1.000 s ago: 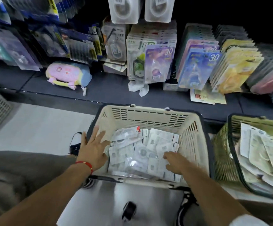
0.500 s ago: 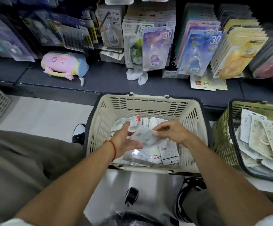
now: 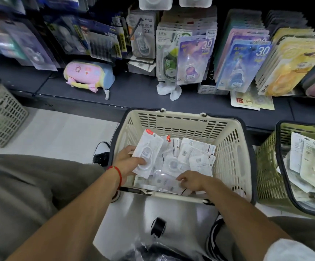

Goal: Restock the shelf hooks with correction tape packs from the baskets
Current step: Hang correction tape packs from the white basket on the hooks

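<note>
Left hand [image 3: 128, 162] grips one correction tape pack [image 3: 147, 151] at its lower end, thumb on the clear blister face, fingers behind the card; pack is lifted just above the loose packs [image 3: 194, 157] in the cream basket [image 3: 233, 151]. Right hand [image 3: 192, 180] lies low in the basket's near corner, fingers curled down onto a clear pack; whether it actually pinches that pack cannot be told, as the fingertips are hidden. Risks, as judged: grip is at one end only on slick plastic, so the held pack could pivot or slip back into the pile; neighbouring packs overlap, so one may be dragged up with whatever the right hand lifts. Orientation: held pack's long axis runs from near-left to far-right, tilted, red header end pointing up and away towards the shelf [image 3: 134, 91], blister facing the camera. Hang hole not resolvable. The hanging rows [image 3: 188, 59] look crowded, so finding the hook tip may be fiddly.
</note>
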A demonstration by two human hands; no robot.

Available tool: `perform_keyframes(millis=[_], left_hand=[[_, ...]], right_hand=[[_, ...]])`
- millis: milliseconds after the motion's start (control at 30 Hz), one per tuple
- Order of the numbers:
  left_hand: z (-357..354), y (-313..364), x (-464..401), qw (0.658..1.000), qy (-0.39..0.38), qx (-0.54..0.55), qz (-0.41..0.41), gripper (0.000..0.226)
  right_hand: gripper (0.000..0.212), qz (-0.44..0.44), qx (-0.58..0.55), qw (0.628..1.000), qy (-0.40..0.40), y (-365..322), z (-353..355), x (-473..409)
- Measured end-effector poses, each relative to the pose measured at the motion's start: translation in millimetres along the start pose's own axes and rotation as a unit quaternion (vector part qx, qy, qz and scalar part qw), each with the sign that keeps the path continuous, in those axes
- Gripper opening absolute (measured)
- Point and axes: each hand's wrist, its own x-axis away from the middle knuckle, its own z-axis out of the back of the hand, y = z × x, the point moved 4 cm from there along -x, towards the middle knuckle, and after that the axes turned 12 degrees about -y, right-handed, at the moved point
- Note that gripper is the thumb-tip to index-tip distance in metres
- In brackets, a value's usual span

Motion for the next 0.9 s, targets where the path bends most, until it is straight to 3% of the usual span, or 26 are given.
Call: perform_keyframes(millis=[100, 200, 333, 533, 633, 700, 733, 767, 833, 900], left_hand=[[0, 6, 1, 0.996, 0.000, -0.081, -0.042, 0.034], [-15, 15, 4, 0.979, -0.040, -0.165, -0.113, 0.030], [-41, 15, 5, 0.934, -0.087, -0.297, -0.181, 0.048], [-46, 2, 7, 0.925, -0.105, -0.317, -0.179, 0.067], [-38, 2, 2, 0.925, -0.055, -0.318, -0.199, 0.059], [-32, 4, 0, 0.945, -0.039, -0.268, -0.186, 0.055], [-29, 5, 0, 0.957, -0.035, -0.231, -0.174, 0.055], [-26, 6, 1, 0.967, -0.027, -0.193, -0.166, 0.055], [-19, 8, 4, 0.979, 0.001, -0.123, -0.165, 0.051], [-12, 10, 6, 0.985, 0.033, -0.069, -0.157, 0.050]], right_hand=[[0.039, 0.041, -0.111, 0.988, 0.102, 6, 35, 15], [0.029, 0.102, -0.274, 0.945, 0.148, 6, 64, 35], [0.016, 0.181, -0.445, 0.870, 0.113, -15, 76, 47], [0.026, 0.173, -0.637, 0.750, 0.028, -36, 64, 36], [0.031, 0.176, -0.689, 0.703, -0.008, -43, 60, 26], [0.039, 0.177, -0.729, 0.661, -0.012, -47, 60, 15], [0.045, 0.164, -0.728, 0.666, 0.010, -47, 60, 7], [0.047, 0.131, -0.691, 0.708, 0.062, -43, 62, -3], [0.044, 0.025, -0.523, 0.830, 0.190, -36, 66, -21], [0.053, -0.042, -0.399, 0.882, 0.249, -37, 67, -37]])
